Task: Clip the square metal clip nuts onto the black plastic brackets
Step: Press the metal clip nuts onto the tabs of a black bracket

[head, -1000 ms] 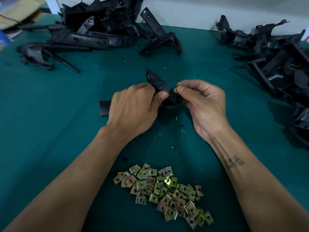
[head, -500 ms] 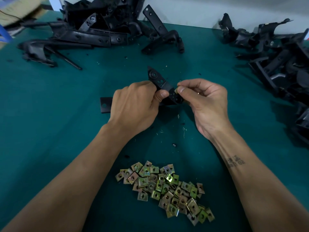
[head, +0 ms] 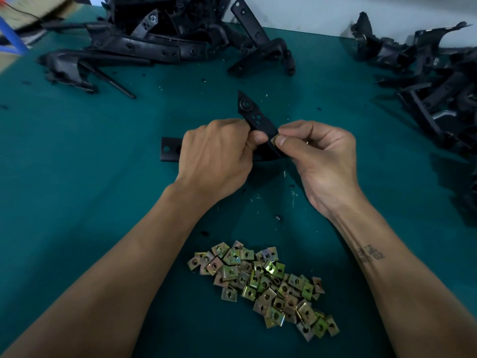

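Bench [head: 77,177]: I am working over a teal, felt-like cover, flecked with pale shavings and black crumbs around the bracket I am holding.

Beyond that bracket, a heap of black brackets [head: 160,45] is lying at the far left; a second heap [head: 433,81] is sitting well off to its right. All are matte moulded plastic: long flat arms, punched holes, ribbed edges.

Nearer to me than the held bracket, the pile of clip nuts [head: 263,282] is lying loose between my forearms: small folded squares of yellow-green plated metal, each with a centre hole, shiny and sharp-edged.

The bracket in hand [head: 254,117] is sitting mid-bench, raised off the cover, its pointed end with a round boss angled away from me and a flat drilled tab sticking out left of my fist. My left hand [head: 216,161] is clenching round its middle, thumb pressing along the arm.

My right hand [head: 322,156] is pinching one clip nut [head: 274,139] between thumb and forefinger, right against the bracket's edge. Over the last second the nut has been staying at that edge, the hands barely shifting. I am reading that as the nut seating, not yet home; how far it is on is hidden behind my thumb.
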`<state>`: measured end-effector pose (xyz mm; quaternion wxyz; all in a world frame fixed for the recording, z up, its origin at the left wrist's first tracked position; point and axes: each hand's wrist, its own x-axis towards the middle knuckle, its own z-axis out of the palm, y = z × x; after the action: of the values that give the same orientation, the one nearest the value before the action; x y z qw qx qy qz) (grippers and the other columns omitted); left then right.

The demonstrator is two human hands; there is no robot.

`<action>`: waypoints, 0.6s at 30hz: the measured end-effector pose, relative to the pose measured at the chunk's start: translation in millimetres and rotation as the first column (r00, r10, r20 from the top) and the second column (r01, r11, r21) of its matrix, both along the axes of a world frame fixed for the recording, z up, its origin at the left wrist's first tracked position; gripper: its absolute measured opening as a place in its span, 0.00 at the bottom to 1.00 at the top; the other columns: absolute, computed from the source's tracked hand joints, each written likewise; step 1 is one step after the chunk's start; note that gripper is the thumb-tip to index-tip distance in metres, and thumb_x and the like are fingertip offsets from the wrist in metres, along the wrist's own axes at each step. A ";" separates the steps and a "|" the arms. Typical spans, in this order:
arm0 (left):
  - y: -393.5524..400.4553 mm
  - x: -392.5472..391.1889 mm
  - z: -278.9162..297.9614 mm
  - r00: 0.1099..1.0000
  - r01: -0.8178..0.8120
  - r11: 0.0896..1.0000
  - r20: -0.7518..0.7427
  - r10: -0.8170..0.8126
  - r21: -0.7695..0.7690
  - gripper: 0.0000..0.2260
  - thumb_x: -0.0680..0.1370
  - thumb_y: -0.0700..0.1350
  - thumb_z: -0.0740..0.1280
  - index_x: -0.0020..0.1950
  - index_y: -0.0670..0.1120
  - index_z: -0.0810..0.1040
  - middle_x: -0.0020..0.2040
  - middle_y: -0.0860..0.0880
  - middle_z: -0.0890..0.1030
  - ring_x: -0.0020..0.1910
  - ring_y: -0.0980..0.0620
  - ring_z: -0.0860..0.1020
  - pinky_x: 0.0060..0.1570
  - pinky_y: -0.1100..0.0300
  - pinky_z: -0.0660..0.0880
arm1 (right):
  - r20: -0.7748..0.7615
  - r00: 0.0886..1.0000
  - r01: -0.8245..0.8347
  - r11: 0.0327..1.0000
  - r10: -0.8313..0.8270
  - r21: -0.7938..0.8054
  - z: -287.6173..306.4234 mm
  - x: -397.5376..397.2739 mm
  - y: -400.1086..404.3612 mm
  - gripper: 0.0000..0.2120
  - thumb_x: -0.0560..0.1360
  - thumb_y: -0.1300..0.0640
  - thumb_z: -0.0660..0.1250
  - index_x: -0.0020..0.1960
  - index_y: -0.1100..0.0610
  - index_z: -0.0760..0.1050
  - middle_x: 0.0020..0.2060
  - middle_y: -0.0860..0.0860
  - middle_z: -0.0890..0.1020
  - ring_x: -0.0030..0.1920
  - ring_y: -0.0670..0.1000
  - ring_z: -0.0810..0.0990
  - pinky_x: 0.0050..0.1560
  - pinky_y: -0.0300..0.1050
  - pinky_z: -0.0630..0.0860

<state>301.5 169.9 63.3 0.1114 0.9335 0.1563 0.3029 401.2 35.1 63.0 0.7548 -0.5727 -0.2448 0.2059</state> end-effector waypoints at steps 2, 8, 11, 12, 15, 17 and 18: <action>-0.5 -0.9 0.8 1.000 -0.014 1.000 0.012 0.014 -0.022 0.19 0.83 0.57 0.54 0.37 0.47 0.64 0.33 0.54 0.69 0.33 0.39 0.73 0.33 0.54 0.59 | -0.057 0.995 -0.075 0.997 0.077 0.028 3.7 0.3 -3.7 0.05 0.72 0.66 0.69 0.39 0.62 0.82 0.41 0.58 0.83 0.46 0.57 0.80 0.54 0.54 0.76; -0.7 2.0 1.2 0.998 -0.065 0.997 -0.012 0.065 -0.029 0.21 0.83 0.60 0.50 0.35 0.49 0.59 0.34 0.47 0.71 0.33 0.38 0.71 0.33 0.52 0.61 | -0.184 0.983 0.014 0.999 -0.007 0.034 8.0 -4.8 -14.2 0.12 0.82 0.64 0.60 0.51 0.69 0.81 0.49 0.61 0.84 0.54 0.56 0.82 0.59 0.49 0.78; -2.2 1.7 0.7 0.998 -0.068 0.997 -0.018 0.068 -0.037 0.21 0.82 0.59 0.48 0.33 0.49 0.55 0.31 0.51 0.65 0.30 0.41 0.65 0.32 0.53 0.62 | -0.009 0.965 0.263 0.963 -0.264 -0.064 3.9 -14.6 -23.7 0.09 0.78 0.73 0.63 0.49 0.67 0.81 0.46 0.60 0.83 0.47 0.56 0.79 0.52 0.47 0.76; -2.5 1.6 0.8 0.998 -0.068 0.997 -0.018 0.067 -0.046 0.21 0.82 0.58 0.49 0.32 0.50 0.54 0.30 0.53 0.63 0.30 0.41 0.64 0.32 0.53 0.62 | 0.046 0.969 0.248 0.966 -0.245 -0.078 3.0 -18.0 -31.7 0.09 0.76 0.75 0.63 0.48 0.66 0.81 0.44 0.60 0.82 0.45 0.56 0.77 0.49 0.46 0.74; -3.6 1.0 1.6 0.999 -0.051 0.998 -0.001 0.051 -0.048 0.20 0.82 0.55 0.51 0.32 0.50 0.53 0.29 0.53 0.60 0.29 0.41 0.62 0.31 0.53 0.61 | 0.172 0.985 0.003 0.978 0.033 -0.208 4.7 -32.5 -67.2 0.10 0.73 0.72 0.68 0.48 0.61 0.82 0.40 0.54 0.82 0.42 0.53 0.76 0.46 0.44 0.72; -4.7 0.8 2.1 0.999 -0.039 0.999 0.002 0.039 -0.035 0.20 0.82 0.55 0.51 0.32 0.50 0.53 0.30 0.51 0.63 0.30 0.42 0.61 0.31 0.53 0.59 | 0.337 0.906 -0.104 0.907 0.256 -0.409 7.9 -46.8 -87.0 0.09 0.73 0.65 0.71 0.51 0.56 0.84 0.43 0.49 0.83 0.42 0.51 0.78 0.43 0.45 0.75; -5.0 0.6 2.3 1.000 -0.029 0.999 0.002 0.029 -0.033 0.20 0.82 0.55 0.51 0.32 0.50 0.53 0.31 0.51 0.64 0.30 0.42 0.61 0.31 0.53 0.58 | 0.389 0.854 -0.127 0.863 0.346 -0.490 8.5 -54.1 -93.2 0.10 0.73 0.62 0.72 0.53 0.54 0.85 0.44 0.48 0.81 0.40 0.51 0.77 0.41 0.45 0.74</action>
<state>302.1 164.9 65.6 0.1226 0.9288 0.1748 0.3030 347.1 -58.1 71.6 0.4899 -0.7270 -0.4342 0.2073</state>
